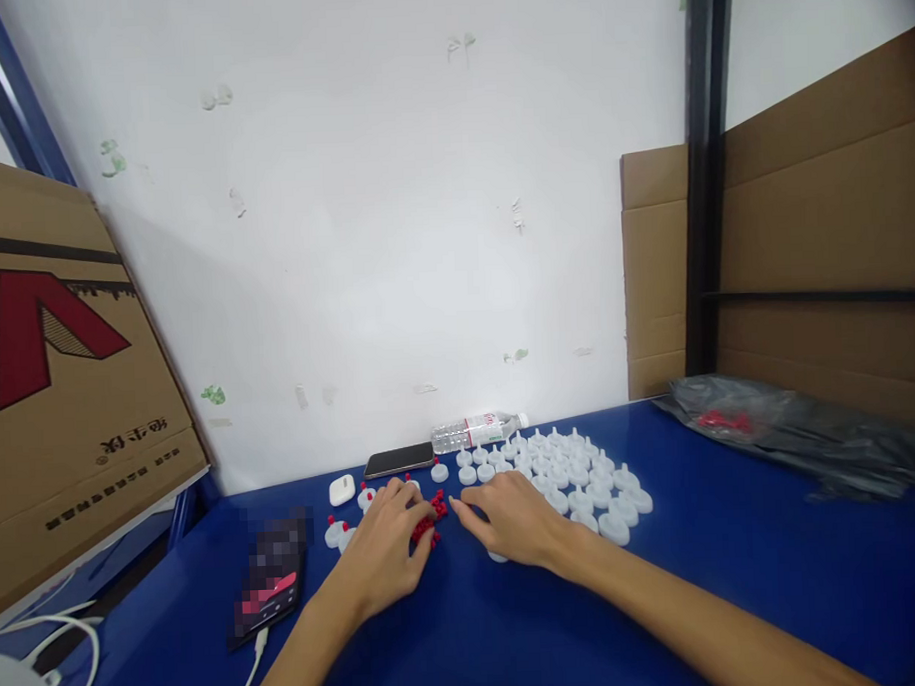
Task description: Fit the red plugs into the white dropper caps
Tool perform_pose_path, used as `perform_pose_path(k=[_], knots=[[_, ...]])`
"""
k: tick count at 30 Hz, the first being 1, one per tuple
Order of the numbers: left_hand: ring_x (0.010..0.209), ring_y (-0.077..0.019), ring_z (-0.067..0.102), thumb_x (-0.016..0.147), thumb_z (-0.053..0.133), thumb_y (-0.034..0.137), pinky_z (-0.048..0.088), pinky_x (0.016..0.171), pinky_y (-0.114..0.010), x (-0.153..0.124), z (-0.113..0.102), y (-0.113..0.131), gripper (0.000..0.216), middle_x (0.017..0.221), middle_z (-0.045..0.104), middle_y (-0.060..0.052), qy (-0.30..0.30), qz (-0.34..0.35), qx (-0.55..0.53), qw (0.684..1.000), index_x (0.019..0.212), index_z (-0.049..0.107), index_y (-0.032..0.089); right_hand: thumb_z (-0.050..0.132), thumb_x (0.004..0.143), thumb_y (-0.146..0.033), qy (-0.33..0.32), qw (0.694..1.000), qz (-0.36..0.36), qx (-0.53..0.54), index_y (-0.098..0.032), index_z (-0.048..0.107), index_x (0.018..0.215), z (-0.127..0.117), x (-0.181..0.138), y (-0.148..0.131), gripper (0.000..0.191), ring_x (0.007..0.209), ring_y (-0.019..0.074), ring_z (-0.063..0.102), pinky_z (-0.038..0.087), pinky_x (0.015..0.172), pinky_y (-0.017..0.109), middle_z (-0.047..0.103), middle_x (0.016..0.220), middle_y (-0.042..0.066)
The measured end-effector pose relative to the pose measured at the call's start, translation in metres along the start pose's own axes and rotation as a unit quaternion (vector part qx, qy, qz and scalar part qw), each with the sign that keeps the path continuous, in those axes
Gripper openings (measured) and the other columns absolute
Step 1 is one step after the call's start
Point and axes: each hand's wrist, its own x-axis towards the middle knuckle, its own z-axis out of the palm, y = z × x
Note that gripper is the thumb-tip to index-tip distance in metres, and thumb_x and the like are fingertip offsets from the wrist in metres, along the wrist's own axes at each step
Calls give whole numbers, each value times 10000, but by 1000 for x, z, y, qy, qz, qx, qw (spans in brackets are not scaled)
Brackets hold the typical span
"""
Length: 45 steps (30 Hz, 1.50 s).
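Blue worktop: white spouted caps, small red tips, two bare hands

Markings: printed carton [61, 397], left, with a large red emblem and a line of characters standing upside down; its smaller print is not legible. Clear bottle [468, 433], red-and-white label, lettering too small to read.

Containers: the bottle, lying on its side along the wall, white cap end to the right; its contents cannot be told. Grey plastic bag [799, 456], far right, red pieces [722, 422] showing in it. White rounded case [343, 489], shut.

White spouted caps [614, 528]: a dense cluster on the blue table [737, 603], right of centre, mostly upright, long axes vertical, spouts up. Red-tipped caps [334, 533]: several at left, likewise upright, red ends topmost.

Small red tips [439, 504]: a loose heap between the hands, partly covered by the left.

Left hand [386, 551]: fingers bent down at the heap; whether they pinch a tip cannot be told. Right hand [513, 516]: just beside the cluster, thumb and fingers pointing left toward the heap; grip cannot be told.

Phones: one dark phone [400, 459] lying near the bottle; another phone [267, 580], cabled, at left.
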Motion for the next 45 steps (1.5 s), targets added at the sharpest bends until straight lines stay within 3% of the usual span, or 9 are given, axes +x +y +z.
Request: perform_pose_path(k=[5,9,11,15,17,22,28,38,45], knots=[[983,-241,492,918,523,210,437,915,-429,-1,4,2,146,990,573,-63,-19,-8,-6,1000,935,667,217,401,1004,-298,-21,997,1,75,-176,620,673,-6,-1,-5,415,554,111,575,335,599,233,670,639,10],[985,-246,494,932,528,239,435,910,-430,0,7,0,154,984,583,-66,-36,-7,1,999,918,678,211,416,1000,-314,-14,998,41,49,-208,686,885,-7,0,-6,312,659,155,641,360,638,259,720,755,17],[986,-245,498,942,517,238,433,907,-429,0,9,-1,172,975,588,-66,-43,-4,5,999,906,683,210,461,983,-371,-25,997,62,32,-224,701,960,-6,-1,-4,283,723,189,666,371,648,277,733,802,28],[992,-244,504,933,542,230,440,878,-405,1,13,-4,154,979,595,-68,-52,-4,11,999,913,693,210,560,905,-562,-81,994,77,4,-208,729,852,-1,-3,-2,395,781,240,681,395,648,298,730,818,66],[984,-238,508,941,527,211,444,851,-382,2,14,-5,171,976,598,-67,-60,-1,12,998,916,696,210,625,845,-605,-95,992,80,-6,-204,728,888,1,-4,-4,416,806,259,683,409,652,304,726,859,76],[969,-228,512,957,500,199,445,843,-368,4,14,-5,195,968,600,-63,-66,0,11,998,916,690,208,665,873,-435,-129,989,66,-19,-187,683,975,-4,-6,-11,269,829,253,683,425,659,299,704,942,75],[997,-241,508,903,569,209,437,909,-404,0,10,-5,136,999,597,-62,-35,-4,3,999,973,685,219,620,910,-428,-124,990,70,-15,-170,642,1052,-5,-5,-10,295,862,258,684,419,665,292,710,989,94],[965,-237,537,902,543,191,441,902,-404,3,10,-8,134,958,619,-59,-55,-7,1,998,865,671,207,625,887,-431,-121,989,83,-22,-178,674,888,-5,-2,-11,258,823,261,683,400,660,291,722,831,87],[890,-208,581,913,498,203,465,808,-339,3,8,-2,128,922,648,-45,-8,-17,-56,998,943,622,215,563,887,-282,-98,994,56,-6,-197,668,1032,-5,-6,-12,198,811,211,663,418,662,287,655,1036,84]])
